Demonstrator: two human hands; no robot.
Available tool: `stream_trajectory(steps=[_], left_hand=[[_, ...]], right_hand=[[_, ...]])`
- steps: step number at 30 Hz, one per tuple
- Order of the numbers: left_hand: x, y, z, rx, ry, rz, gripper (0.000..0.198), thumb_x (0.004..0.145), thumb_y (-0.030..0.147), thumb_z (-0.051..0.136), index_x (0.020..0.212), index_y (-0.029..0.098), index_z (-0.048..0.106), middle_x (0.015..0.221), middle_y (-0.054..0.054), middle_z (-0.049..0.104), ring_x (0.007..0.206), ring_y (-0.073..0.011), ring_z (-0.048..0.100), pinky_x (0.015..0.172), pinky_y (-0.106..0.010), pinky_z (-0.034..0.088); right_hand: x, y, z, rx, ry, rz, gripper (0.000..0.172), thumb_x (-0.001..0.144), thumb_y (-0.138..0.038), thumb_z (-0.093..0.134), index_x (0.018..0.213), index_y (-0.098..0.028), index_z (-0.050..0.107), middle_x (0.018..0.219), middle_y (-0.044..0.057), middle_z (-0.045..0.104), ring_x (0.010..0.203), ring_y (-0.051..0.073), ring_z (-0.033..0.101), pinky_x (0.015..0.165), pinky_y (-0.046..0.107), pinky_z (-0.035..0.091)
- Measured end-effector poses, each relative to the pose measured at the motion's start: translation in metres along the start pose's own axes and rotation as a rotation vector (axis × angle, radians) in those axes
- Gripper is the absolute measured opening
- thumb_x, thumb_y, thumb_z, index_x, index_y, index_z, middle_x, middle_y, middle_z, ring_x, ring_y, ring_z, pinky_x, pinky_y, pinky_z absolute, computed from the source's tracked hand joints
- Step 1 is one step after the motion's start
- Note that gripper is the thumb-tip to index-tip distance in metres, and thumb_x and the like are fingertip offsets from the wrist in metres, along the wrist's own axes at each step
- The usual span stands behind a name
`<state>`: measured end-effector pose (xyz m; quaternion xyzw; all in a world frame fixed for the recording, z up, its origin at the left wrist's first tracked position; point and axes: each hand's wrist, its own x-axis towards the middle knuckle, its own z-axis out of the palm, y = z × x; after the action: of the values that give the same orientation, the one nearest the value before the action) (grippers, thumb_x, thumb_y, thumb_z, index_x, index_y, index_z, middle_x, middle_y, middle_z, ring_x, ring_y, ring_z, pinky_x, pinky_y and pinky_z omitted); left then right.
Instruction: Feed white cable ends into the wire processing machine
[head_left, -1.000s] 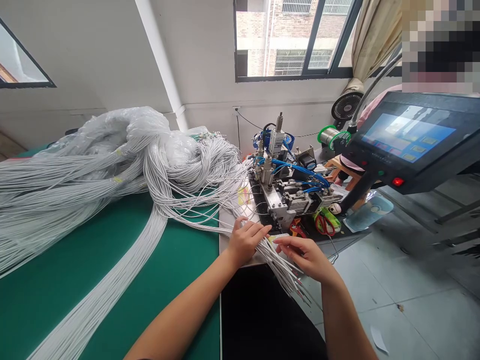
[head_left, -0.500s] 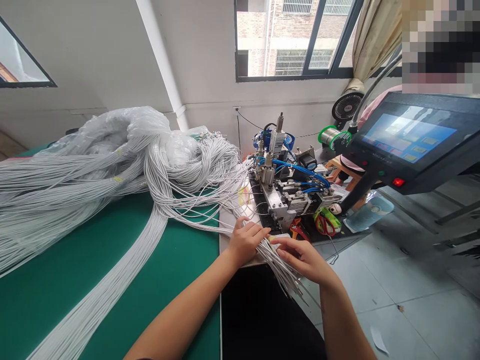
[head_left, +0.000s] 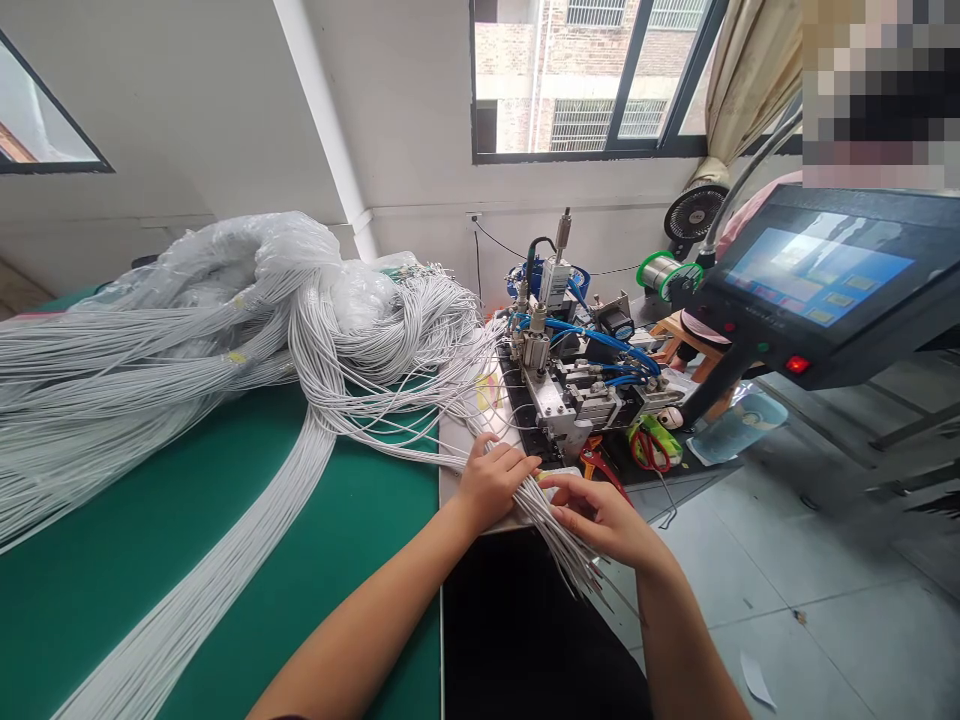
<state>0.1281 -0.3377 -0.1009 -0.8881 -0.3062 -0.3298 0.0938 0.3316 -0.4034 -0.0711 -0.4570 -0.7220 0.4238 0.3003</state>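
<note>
A bundle of thin white cables (head_left: 559, 545) runs across the front edge of the bench, its loose cut ends hanging over my dark-clothed lap. My left hand (head_left: 491, 485) is closed over the bundle from above, pressing it near the bench edge. On the bundle's right side my right hand (head_left: 609, 520) has its fingers curled and thumb bent in at the cables; the fingertips are partly hidden among them. Just beyond my hands stands a bench machine (head_left: 551, 370) with metal cylinders and blue air tubes.
A large heap of white cables (head_left: 405, 330), partly under clear plastic, lies on the green table (head_left: 360, 520). To the right are a touchscreen panel (head_left: 821, 275), red-handled pliers (head_left: 596, 462), a solder wire spool (head_left: 664, 275) and a fan (head_left: 696, 215). Another person (head_left: 739, 215) is behind the panel.
The upper rod of the machine has risen and shifted slightly right. My right hand has moved a little left against the cables; my left hand stays in place.
</note>
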Motion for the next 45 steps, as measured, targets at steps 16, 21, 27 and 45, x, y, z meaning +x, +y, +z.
stream_trajectory(steps=[16, 21, 27, 45], left_hand=[[0.0028, 0.0010, -0.0034, -0.011, 0.009, 0.013, 0.023, 0.093, 0.017, 0.043, 0.099, 0.022, 0.065, 0.086, -0.001, 0.070, 0.079, -0.0152, 0.062, 0.091, -0.037, 0.032], [0.0026, -0.0002, -0.0013, 0.000, 0.001, 0.018, 0.021, 0.091, 0.017, 0.046, 0.098, 0.022, 0.065, 0.085, -0.001, 0.070, 0.079, -0.0151, 0.062, 0.090, -0.036, 0.032], [0.0015, -0.0005, 0.0000, 0.014, -0.015, 0.015, 0.022, 0.091, 0.017, 0.045, 0.099, 0.022, 0.065, 0.086, -0.002, 0.069, 0.080, -0.0156, 0.062, 0.090, -0.036, 0.033], [0.0015, -0.0023, 0.0012, -0.004, -0.026, 0.033, 0.023, 0.092, 0.018, 0.042, 0.098, 0.021, 0.065, 0.084, -0.003, 0.069, 0.079, -0.0169, 0.061, 0.081, -0.034, 0.037]], right_hand=[[-0.0008, 0.0019, 0.0024, 0.017, 0.011, 0.011, 0.034, 0.089, -0.038, 0.057, 0.116, -0.018, 0.060, 0.083, 0.004, 0.065, 0.071, 0.016, 0.057, 0.061, 0.025, 0.045], [-0.0001, 0.0023, 0.0021, 0.019, 0.016, 0.011, 0.035, 0.089, -0.039, 0.057, 0.116, -0.018, 0.060, 0.083, 0.004, 0.064, 0.072, 0.016, 0.058, 0.062, 0.025, 0.045], [0.0009, 0.0008, 0.0028, 0.021, 0.022, 0.025, 0.037, 0.089, -0.042, 0.056, 0.116, -0.017, 0.060, 0.086, 0.005, 0.067, 0.074, 0.017, 0.061, 0.062, 0.025, 0.047], [0.0000, 0.0018, 0.0054, 0.032, 0.010, 0.007, 0.044, 0.090, -0.044, 0.053, 0.123, -0.015, 0.057, 0.085, 0.005, 0.066, 0.072, 0.017, 0.059, 0.063, 0.027, 0.048]])
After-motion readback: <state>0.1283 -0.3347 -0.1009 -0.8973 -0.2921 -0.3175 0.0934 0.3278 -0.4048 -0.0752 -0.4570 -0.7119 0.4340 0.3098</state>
